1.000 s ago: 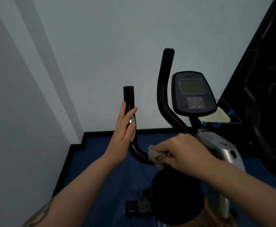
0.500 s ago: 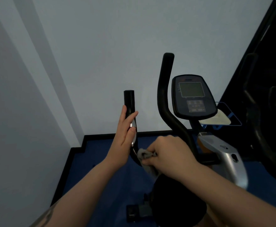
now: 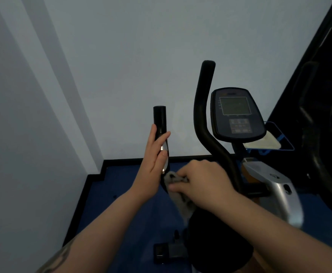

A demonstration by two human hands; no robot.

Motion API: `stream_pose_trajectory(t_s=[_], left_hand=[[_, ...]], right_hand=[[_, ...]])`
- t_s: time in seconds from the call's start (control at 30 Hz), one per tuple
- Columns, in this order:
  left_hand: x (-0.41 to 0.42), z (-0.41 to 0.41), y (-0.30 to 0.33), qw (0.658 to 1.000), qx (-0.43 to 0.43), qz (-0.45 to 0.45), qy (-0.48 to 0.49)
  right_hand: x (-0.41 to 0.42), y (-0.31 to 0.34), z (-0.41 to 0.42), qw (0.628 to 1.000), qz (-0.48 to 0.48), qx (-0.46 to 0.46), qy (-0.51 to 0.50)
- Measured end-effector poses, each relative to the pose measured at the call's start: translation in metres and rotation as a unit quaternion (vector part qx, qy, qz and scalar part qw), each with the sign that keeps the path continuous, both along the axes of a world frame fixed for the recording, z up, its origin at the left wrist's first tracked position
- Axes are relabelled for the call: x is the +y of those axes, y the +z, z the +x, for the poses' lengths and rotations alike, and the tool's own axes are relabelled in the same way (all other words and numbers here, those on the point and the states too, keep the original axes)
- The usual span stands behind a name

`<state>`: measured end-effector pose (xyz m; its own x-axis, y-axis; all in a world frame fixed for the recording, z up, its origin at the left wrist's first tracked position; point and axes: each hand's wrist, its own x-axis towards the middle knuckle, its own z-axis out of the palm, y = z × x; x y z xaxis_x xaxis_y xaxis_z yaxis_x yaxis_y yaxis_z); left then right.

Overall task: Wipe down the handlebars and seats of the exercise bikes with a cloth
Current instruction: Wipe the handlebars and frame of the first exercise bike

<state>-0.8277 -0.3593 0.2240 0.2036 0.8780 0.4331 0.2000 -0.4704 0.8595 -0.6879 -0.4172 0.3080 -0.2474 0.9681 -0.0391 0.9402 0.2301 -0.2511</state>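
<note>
- The cloth (image 3: pixel 178 191), grey and crumpled, sits just below the centre of the frame, bunched in the right hand (image 3: pixel 202 182), whose curled fingers pinch it against the lower bend of the left handlebar (image 3: pixel 159 123).
- Part of the cloth hangs down below the right hand, above the dark seat (image 3: pixel 218 245) at the bottom centre.
- The left hand (image 3: pixel 155 160) lies flat against the same handlebar, just above and left of the cloth, fingers straight and pressed together, thumb on the far side of the bar.
- A silver plate shows on the bar between the left hand's fingers.
- The right handlebar (image 3: pixel 204 115) rises bare, right of centre, touched by neither hand.
- The console (image 3: pixel 237 115) stands right of it, with a pale screen and a block of buttons; its lettering is too blurred to read.
- A round mark on the silver frame (image 3: pixel 273 186) at the right cannot be read either.
- Blue floor (image 3: pixel 121 186) lies under the bike.
</note>
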Motion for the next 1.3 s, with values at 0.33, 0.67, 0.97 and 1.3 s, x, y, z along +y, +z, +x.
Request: stream_pose_trajectory(t_s=[0.33, 0.67, 0.97, 1.3], left_hand=[[0.0, 0.0, -0.001, 1.0, -0.012, -0.009, -0.002], [0.002, 0.001, -0.004, 1.0, -0.016, -0.01, 0.0], [0.0, 0.001, -0.002, 1.0, -0.014, -0.012, 0.001], [0.004, 0.001, -0.006, 1.0, -0.024, -0.015, 0.006]], right_hand=[[-0.014, 0.002, 0.022, 1.0, -0.006, -0.011, 0.024], [-0.02, -0.009, 0.025, 0.999, -0.008, 0.02, 0.043], [0.002, -0.013, -0.007, 0.995, -0.024, 0.095, -0.036], [0.005, -0.008, -0.003, 0.996, -0.026, 0.071, -0.043]])
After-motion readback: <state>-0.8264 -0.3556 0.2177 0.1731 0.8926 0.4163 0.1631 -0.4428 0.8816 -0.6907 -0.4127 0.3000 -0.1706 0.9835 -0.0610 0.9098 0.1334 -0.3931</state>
